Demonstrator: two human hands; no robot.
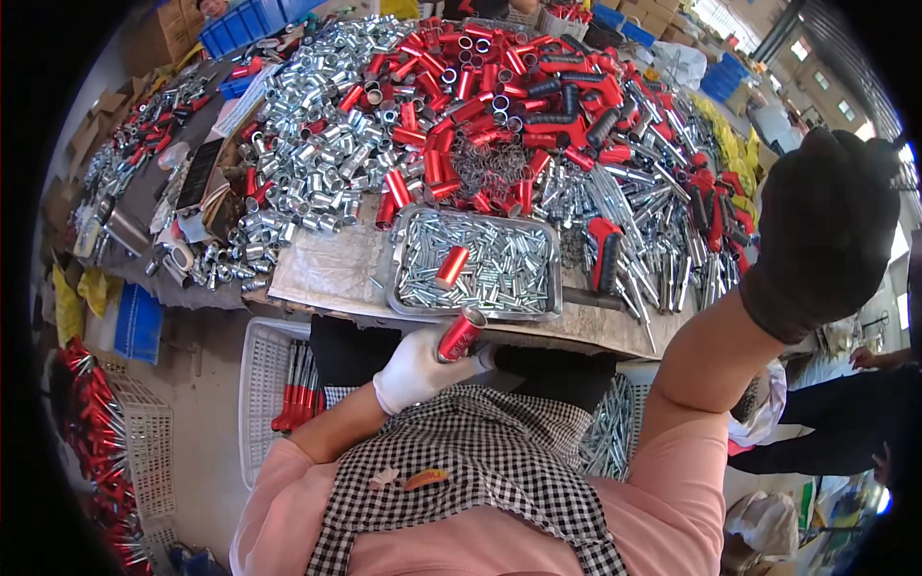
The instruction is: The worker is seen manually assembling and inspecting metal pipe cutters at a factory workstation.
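Around us spreads a cluttered workshop, with cartons (154, 40) at the far left and another person's dark trousers (831, 427) at the right. Before us the tabletop (624, 329) carries broad heaps: silver collars (307, 134) on the left, red tubes (434, 165) toward the middle, red-and-black grips (606, 254) on the right. Below its near edge, at the left, we find a crate (146, 446) beside red parts (84, 422) and, closer in, a white basket (252, 403) of red-ended rods (300, 389). A clear tray (556, 278) sits at the near edge.

Of our hands, the right hand (831, 216), gloved in black, is raised at the right, well apart from the heaps; we cannot tell whether it is clenched or holds anything. Our left hand (415, 367), gloved in white, grasps the held tube (461, 335), tilted, open end up, just nearer than the tray.

We judge that tube light and stiff, its glossy wall rather slippery in a glove and easily scratched; we would grip it around the middle, leaving the rim free.

Another tube (451, 267) lies in the tray on small pins (509, 269). Farther off, wire springs (485, 163) tangle among the red tubes.
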